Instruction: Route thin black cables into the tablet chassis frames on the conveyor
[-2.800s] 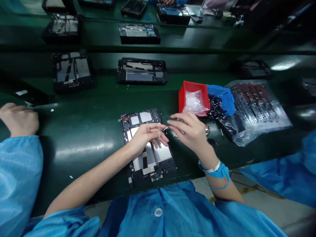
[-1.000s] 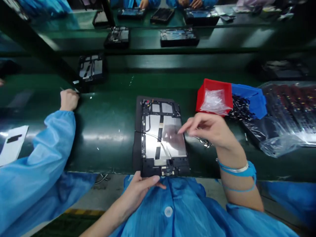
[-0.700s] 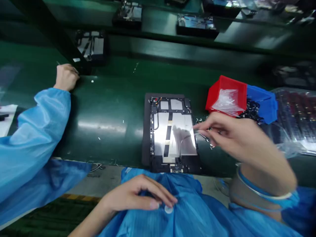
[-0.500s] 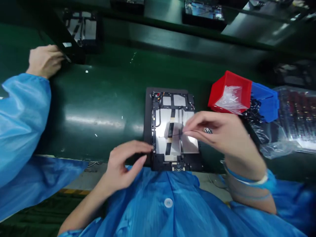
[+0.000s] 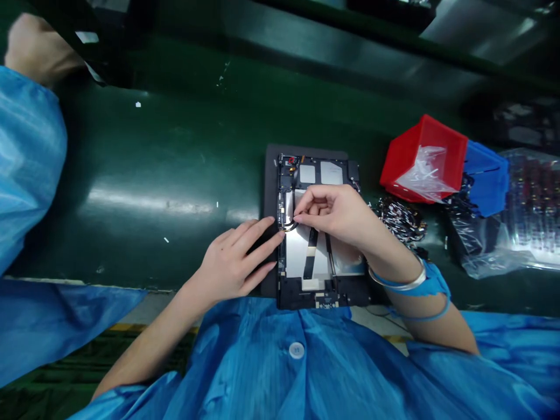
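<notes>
An opened tablet (image 5: pixel 301 256) lies on a dark flat pad (image 5: pixel 270 175) in front of me, its silver battery area and black flex strips showing. My right hand (image 5: pixel 335 213) reaches across it from the right. Thumb and index finger are pinched on a thin black cable (image 5: pixel 289 226) that curves near the tablet's left edge. The fingers partly cover the cable. My left hand (image 5: pixel 240 259) lies at the left side, fingers stretched out and apart, with fingertips touching the tablet's left edge near the cable's end.
To the right stand a red bin (image 5: pixel 441 157) with clear plastic bags and a blue bin (image 5: pixel 487 178) with black parts. A heap of small dark cables (image 5: pixel 400 219) lies beside the tablet. Clear trays (image 5: pixel 534 204) sit far right. Another person's hand (image 5: pixel 39 49) is at upper left.
My right hand has moved left across the tablet, from the vertical black strip to the curved cable. My left hand has moved up along the left edge, its fingers more spread.
</notes>
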A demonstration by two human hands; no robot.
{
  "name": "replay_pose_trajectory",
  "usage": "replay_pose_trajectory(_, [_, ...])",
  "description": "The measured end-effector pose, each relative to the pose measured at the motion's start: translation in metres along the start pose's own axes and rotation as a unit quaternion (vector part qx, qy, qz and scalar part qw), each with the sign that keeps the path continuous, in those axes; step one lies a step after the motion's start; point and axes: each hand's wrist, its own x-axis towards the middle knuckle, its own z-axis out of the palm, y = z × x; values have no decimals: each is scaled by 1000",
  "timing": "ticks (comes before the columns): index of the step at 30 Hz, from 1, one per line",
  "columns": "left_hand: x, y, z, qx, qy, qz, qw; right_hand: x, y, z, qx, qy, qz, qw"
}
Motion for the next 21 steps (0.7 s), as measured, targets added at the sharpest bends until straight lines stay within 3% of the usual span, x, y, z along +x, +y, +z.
replay_pose_trajectory(5, [4,1,1,3,2,7,1000,1,-3,-4,-52,-19,4,998])
replay_pose_trajectory(13, [6,5,5,18,23,-7,1000,-1,0,-9,-136,78,-70,985])
replay_pose_trajectory(21, [7,6,5,23,16,-12,1000,6,-2,-12,-125,17,-37,991])
